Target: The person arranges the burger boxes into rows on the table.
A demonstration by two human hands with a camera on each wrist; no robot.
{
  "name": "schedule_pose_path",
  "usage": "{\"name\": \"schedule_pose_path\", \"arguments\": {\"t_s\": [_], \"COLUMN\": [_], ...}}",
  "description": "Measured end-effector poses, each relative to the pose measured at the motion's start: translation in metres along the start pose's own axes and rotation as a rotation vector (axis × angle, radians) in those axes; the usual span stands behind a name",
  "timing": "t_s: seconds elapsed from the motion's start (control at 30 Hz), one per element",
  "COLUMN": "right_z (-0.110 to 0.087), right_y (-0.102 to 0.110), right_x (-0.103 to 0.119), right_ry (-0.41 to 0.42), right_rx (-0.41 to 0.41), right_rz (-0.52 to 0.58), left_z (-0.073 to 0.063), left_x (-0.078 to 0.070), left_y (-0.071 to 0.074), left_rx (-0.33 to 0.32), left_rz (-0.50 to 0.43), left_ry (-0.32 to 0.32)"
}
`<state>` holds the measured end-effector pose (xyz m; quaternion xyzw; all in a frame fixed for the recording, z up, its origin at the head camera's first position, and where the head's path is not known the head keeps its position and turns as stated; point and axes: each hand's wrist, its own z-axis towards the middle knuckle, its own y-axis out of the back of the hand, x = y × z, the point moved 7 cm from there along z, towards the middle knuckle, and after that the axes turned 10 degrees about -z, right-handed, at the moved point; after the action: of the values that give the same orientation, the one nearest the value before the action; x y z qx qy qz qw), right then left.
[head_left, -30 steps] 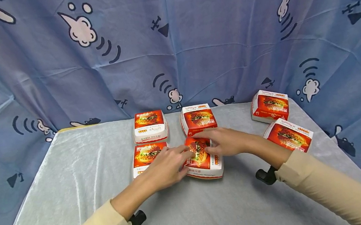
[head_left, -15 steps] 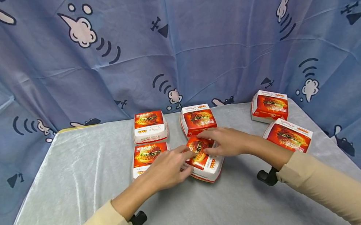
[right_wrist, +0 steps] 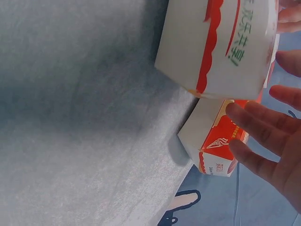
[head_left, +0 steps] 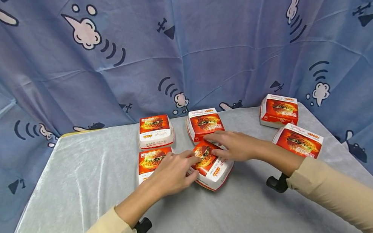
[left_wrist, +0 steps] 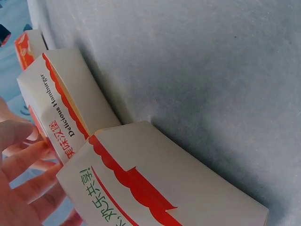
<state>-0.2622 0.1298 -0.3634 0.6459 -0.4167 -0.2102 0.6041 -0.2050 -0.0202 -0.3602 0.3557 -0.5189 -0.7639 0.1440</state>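
A red and white hamburger box [head_left: 214, 171] sits turned at an angle in the middle of the table, one corner toward me. My left hand [head_left: 176, 173] is at its left side, index fingertip on the lid. That hand reaches over another hamburger box [head_left: 153, 159] and partly hides it; this box fills the bottom of the left wrist view. On the other side, my right hand [head_left: 235, 146] touches the turned box's upper right part, its fingers extended near a third box [head_left: 205, 124] behind. The right wrist view shows straight, spread fingers [right_wrist: 256, 127].
One more hamburger box [head_left: 155, 130] stands at the back left. Two others lie to the right: one at the far back [head_left: 279, 108] and one [head_left: 299, 140] in front of it, partly behind my right forearm. Grey cloth covers the table [head_left: 86, 172]; a blue patterned curtain [head_left: 131, 42] hangs behind.
The middle front box has rotated clockwise as seen from above, from nearly square-on to angled, its front corner swinging toward me. Both hands stay almost in place.
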Motion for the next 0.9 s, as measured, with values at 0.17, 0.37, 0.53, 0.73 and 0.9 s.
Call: {"name": "schedule_pose_path", "arguments": {"t_s": [0.17,0.37,0.53,0.73,0.9], "right_z": [-0.0002,-0.0003,0.0003,-0.0006,-0.0011], "right_y": [0.0001,-0.0002,-0.0037,-0.0063,-0.0070], "right_x": [-0.0013,-0.0007,-0.0002,-0.0018,-0.0039], "right_ry": [-0.015,0.003,0.026,0.025,0.017], "right_rx": [0.016,0.008,0.035,0.053,0.050], "right_rz": [0.003,-0.006,-0.006,0.009,0.014], "left_z": [0.0013,0.0023,0.0029,0.0047,0.0066], "left_x": [0.0023,0.0038,0.0049,0.0056,0.0085], "left_y": [-0.0004,-0.0003,-0.0009,-0.0017,-0.0030], "left_rx": [0.010,0.018,0.029,0.016,0.025], "left_rz": [-0.006,-0.012,-0.006,-0.018,-0.032], "left_ry": [0.016,0.035,0.059,0.077,0.102]}}
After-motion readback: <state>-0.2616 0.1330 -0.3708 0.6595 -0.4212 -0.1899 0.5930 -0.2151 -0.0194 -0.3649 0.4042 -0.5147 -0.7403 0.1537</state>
